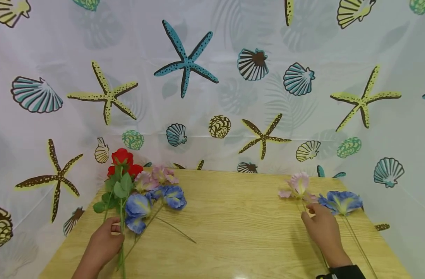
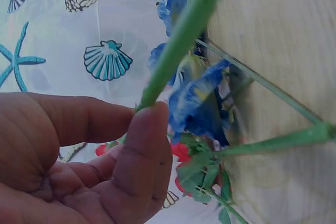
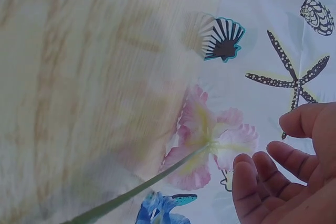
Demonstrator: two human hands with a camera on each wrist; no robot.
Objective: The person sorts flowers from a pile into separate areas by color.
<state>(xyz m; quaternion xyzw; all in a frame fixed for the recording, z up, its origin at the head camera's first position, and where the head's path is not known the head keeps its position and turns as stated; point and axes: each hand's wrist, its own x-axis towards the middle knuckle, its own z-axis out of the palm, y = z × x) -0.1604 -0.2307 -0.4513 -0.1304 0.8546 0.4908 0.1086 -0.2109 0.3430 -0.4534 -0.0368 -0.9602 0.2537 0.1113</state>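
Note:
My left hand [image 1: 106,240] pinches the green stem [image 2: 178,40] of a red rose [image 1: 122,156] between thumb and fingertips, and the rose stands upright above the table. Behind it, more red roses [image 1: 135,169], blue irises [image 1: 138,205] and pink irises [image 1: 161,174] lie bunched at the table's left. Over on the right side, my right hand [image 1: 322,226] hovers by a pink iris [image 1: 299,184], its fingers loosely bent and holding nothing. That flower's stem [image 3: 142,186] runs past the fingers in the right wrist view. A blue iris [image 1: 343,202] lies just right of the hand.
The flowers lie on a light wooden table [image 1: 230,217]. A white curtain [image 1: 205,104] printed with starfish and shells hangs behind it and along both sides. One thin loose stem [image 1: 177,229] points toward the middle of the table. A dark band [image 1: 341,272] circles the right wrist.

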